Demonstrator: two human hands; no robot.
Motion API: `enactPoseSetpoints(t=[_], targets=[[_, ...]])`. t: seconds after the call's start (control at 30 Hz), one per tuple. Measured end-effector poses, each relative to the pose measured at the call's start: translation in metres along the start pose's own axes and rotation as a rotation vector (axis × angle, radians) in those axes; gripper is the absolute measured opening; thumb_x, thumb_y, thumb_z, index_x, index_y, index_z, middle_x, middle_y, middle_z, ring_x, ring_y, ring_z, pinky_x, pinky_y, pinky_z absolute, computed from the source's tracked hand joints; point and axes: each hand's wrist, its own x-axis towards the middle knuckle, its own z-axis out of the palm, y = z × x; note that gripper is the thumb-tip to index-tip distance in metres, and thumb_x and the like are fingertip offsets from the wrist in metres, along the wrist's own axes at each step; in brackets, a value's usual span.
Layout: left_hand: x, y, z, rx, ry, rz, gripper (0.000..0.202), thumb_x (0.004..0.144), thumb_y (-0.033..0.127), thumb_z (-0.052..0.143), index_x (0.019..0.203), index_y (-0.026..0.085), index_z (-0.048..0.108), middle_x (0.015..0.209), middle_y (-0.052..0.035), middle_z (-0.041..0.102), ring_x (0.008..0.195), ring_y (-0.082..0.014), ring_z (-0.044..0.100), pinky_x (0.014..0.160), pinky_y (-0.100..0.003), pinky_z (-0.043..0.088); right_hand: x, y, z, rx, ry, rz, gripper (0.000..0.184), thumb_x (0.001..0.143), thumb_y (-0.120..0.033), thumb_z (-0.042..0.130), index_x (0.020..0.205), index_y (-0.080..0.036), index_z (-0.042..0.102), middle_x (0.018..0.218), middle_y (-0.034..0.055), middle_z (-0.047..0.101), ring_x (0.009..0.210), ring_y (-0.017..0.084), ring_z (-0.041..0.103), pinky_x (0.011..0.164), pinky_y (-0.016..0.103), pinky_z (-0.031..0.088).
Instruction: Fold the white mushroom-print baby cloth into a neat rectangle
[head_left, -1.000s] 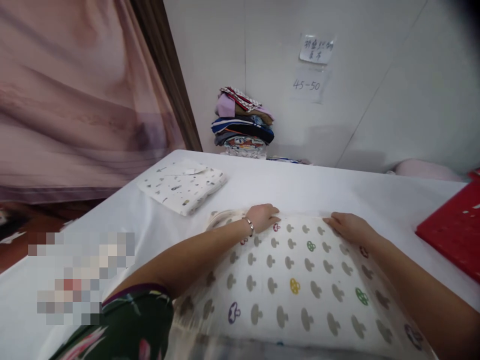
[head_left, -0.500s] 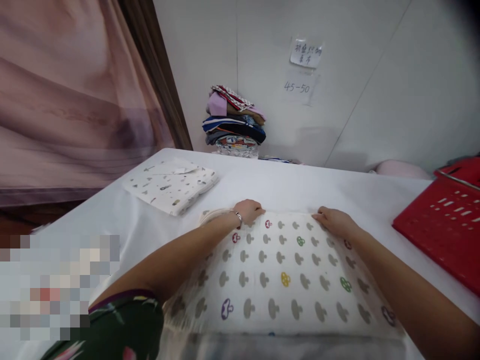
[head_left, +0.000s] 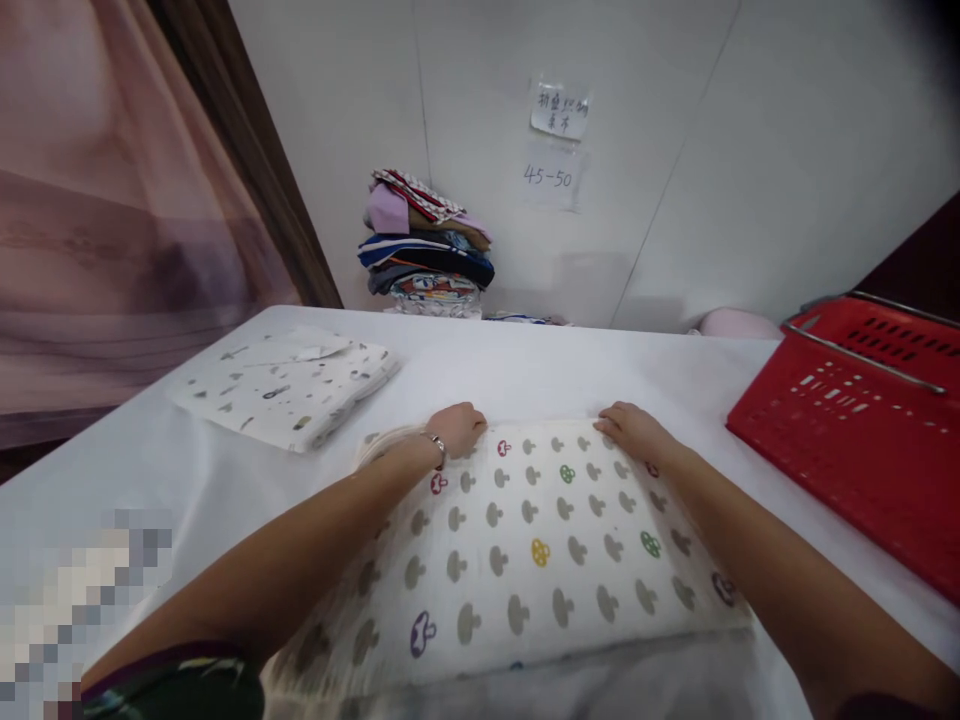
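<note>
A white cloth printed with grey and coloured mushrooms (head_left: 525, 550) lies spread on the white table (head_left: 525, 370) in front of me. My left hand (head_left: 459, 428), a bracelet on its wrist, rests curled at the cloth's far left corner, fingers closed on the edge. Over at the far right corner, my right hand (head_left: 630, 428) presses down with fingers bent over the edge. Both forearms lie along the cloth's sides.
A folded white patterned cloth (head_left: 289, 385) lies at the left of the table. A red plastic basket (head_left: 855, 400) stands at the right. A stack of folded clothes (head_left: 427, 250) sits against the wall behind, under paper notes (head_left: 559, 110). A pink curtain (head_left: 112, 200) hangs left.
The view has swung right, bringing the red basket further in. Both hands stay at the cloth's far corners; the left fingers have curled more tightly.
</note>
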Motion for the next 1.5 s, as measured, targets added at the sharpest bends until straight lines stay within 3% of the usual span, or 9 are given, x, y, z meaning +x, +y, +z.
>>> enactPoseSetpoints(t=[0.13,0.3,0.5,0.7,0.87,1.0,1.2,1.37,1.5], targets=[[0.005,-0.004,-0.004,-0.047,-0.039,0.012,0.030,0.078,0.029,0.043,0.086,0.023,0.070,0.096,-0.0052,0.066,0.089,-0.0191,0.059,0.075,-0.026,0.043,0.004,0.007,-0.004,0.067,-0.051,-0.058,0.034,0.087,-0.038,0.040,0.096,-0.017,0.065,0.099,0.0111,0.059,0.093,0.021,0.053,0.085,0.029,0.038],[0.012,-0.008,-0.010,-0.129,-0.112,-0.036,0.024,0.071,0.032,0.050,0.078,0.022,0.071,0.079,-0.0023,0.069,0.070,-0.0162,0.061,0.063,-0.024,0.044,0.011,0.007,-0.013,0.119,-0.159,0.054,0.028,0.079,-0.036,0.050,0.092,-0.017,0.066,0.102,0.0113,0.060,0.096,0.023,0.055,0.084,0.029,0.039],[0.023,-0.013,-0.014,-0.119,-0.216,-0.118,0.030,0.067,0.039,0.055,0.086,0.022,0.069,0.090,-0.0053,0.068,0.071,-0.0176,0.060,0.054,-0.023,0.045,0.018,0.007,-0.016,0.192,-0.234,0.173,0.020,0.072,-0.036,0.056,0.079,-0.019,0.063,0.075,0.0050,0.065,0.061,0.016,0.058,0.057,0.024,0.042],[0.021,-0.011,-0.022,-0.112,-0.317,-0.122,0.035,0.069,0.045,0.053,0.089,0.020,0.066,0.096,-0.0094,0.065,0.072,-0.0192,0.058,0.053,-0.026,0.045,0.014,0.010,-0.016,0.297,-0.224,0.203,0.018,0.073,-0.036,0.054,0.080,-0.020,0.058,0.068,0.0005,0.062,0.047,0.011,0.053,0.049,0.023,0.039],[0.028,-0.028,-0.017,-0.193,-0.257,-0.020,0.034,0.067,0.050,0.054,0.083,0.022,0.063,0.083,-0.0037,0.065,0.073,-0.0168,0.056,0.063,-0.027,0.045,0.013,0.011,-0.022,0.395,-0.157,0.211,0.017,0.072,-0.036,0.055,0.078,-0.020,0.057,0.066,-0.0002,0.061,0.048,0.011,0.052,0.051,0.023,0.039],[0.035,-0.038,-0.010,-0.225,-0.186,-0.029,0.034,0.070,0.050,0.051,0.083,0.020,0.061,0.084,-0.0037,0.065,0.073,-0.0167,0.057,0.064,-0.027,0.044,0.019,0.010,-0.020,0.425,-0.067,0.212,0.020,0.073,-0.038,0.053,0.081,-0.020,0.058,0.070,0.0011,0.061,0.054,0.013,0.053,0.054,0.024,0.039],[0.025,-0.028,0.000,-0.257,-0.068,-0.046,0.023,0.076,0.036,0.047,0.086,0.019,0.057,0.086,-0.0038,0.066,0.078,-0.0167,0.059,0.065,-0.025,0.042,0.026,0.014,0.001,0.412,0.023,0.213,0.022,0.070,-0.037,0.057,0.083,-0.019,0.061,0.090,0.0043,0.063,0.084,0.020,0.056,0.073,0.027,0.040],[0.009,-0.025,-0.001,-0.294,-0.006,-0.033,0.024,0.077,0.037,0.044,0.089,0.020,0.056,0.088,-0.0025,0.065,0.080,-0.0167,0.059,0.068,-0.026,0.042,0.015,0.022,0.002,0.581,0.062,0.259,0.042,0.067,-0.034,0.059,0.105,-0.017,0.055,0.101,0.0054,0.061,0.078,0.016,0.057,0.069,0.025,0.044],[0.005,-0.025,0.001,-0.259,0.020,-0.027,0.024,0.078,0.039,0.044,0.089,0.022,0.057,0.086,-0.0020,0.065,0.081,-0.0173,0.058,0.070,-0.026,0.040,0.003,0.022,0.001,0.686,0.097,0.318,0.035,0.066,-0.030,0.060,0.099,-0.018,0.057,0.084,0.0023,0.061,0.075,0.016,0.056,0.069,0.025,0.045]])
